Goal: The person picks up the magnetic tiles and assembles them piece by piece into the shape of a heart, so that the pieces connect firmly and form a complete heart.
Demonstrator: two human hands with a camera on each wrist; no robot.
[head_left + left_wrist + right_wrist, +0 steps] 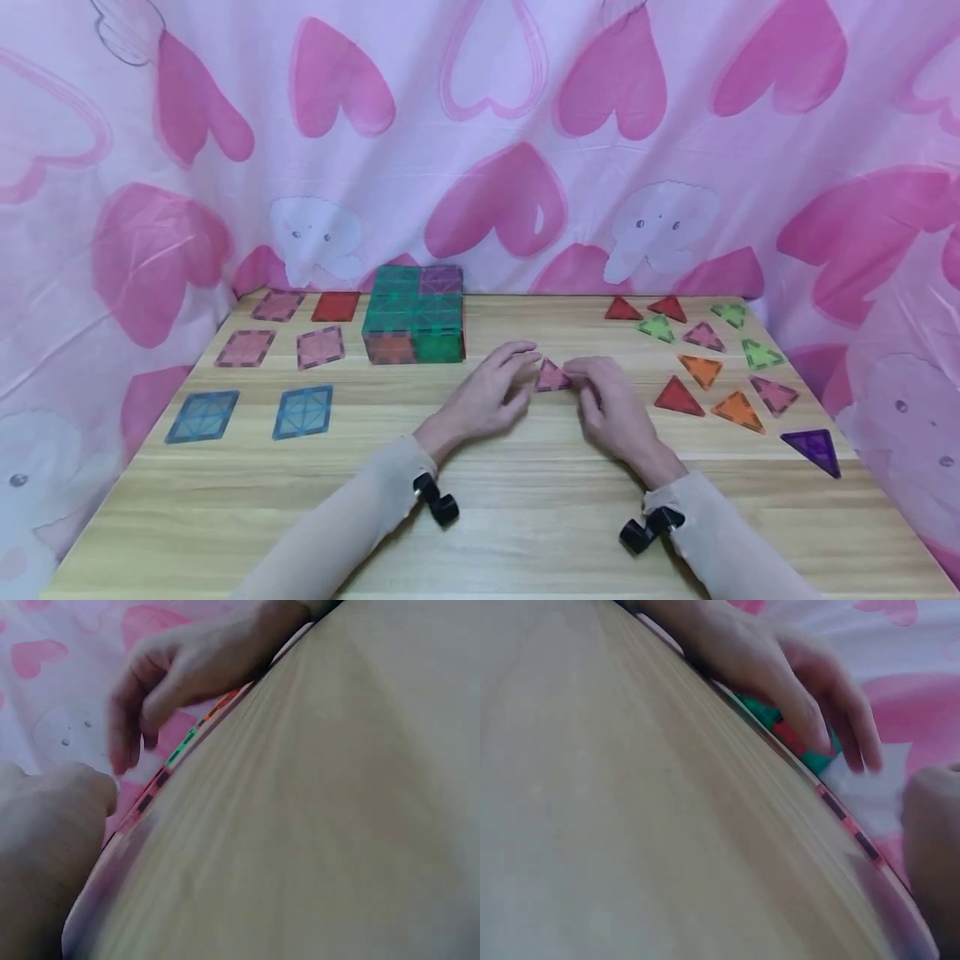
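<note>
In the centre of the frame, a pink triangle [553, 379] is being flanked by the left hand [487, 393] and the right hand [611, 410]. Both grips are being kept fairly wide, fingers loosely bent, thumbs apart; whether the triangle is being touched cannot be told. A green block [393, 302], left of centre, and a purple triangle [817, 450], right of frame, are being supported by the table [517, 525].

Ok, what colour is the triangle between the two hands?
The triangle is pink; it shows best in the head view.
</note>
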